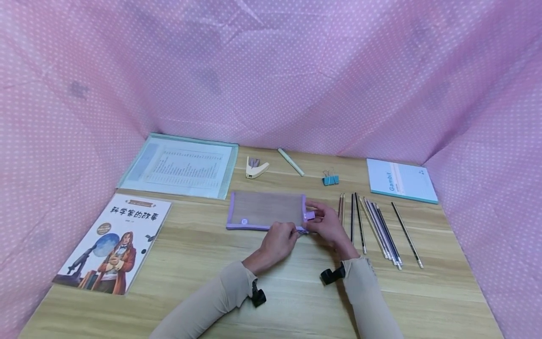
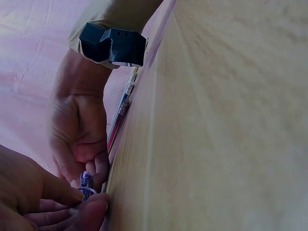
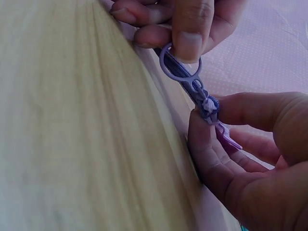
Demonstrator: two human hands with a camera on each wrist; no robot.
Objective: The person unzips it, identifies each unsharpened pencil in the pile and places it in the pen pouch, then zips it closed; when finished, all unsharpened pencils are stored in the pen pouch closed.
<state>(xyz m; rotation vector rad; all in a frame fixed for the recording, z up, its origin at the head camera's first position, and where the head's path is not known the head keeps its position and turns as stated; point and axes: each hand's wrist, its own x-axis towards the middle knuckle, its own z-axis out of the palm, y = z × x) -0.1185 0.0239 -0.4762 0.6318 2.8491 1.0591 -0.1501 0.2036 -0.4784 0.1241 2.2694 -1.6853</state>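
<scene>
Lying flat is the pouch [image 1: 267,209] — left fingers [image 3: 153,36] pinch its ring [image 3: 161,62].

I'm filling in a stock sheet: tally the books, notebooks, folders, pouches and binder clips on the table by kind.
Book: 1
Notebook: 1
Folder: 1
Zip pouch: 1
Binder clip: 1
Total: 5

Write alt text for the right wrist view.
Close-up of a purple zipper: the left hand pinches its ring pull while the right hand holds the zipper's end. A wooden tabletop lies alongside, with pink dotted fabric behind.
</scene>
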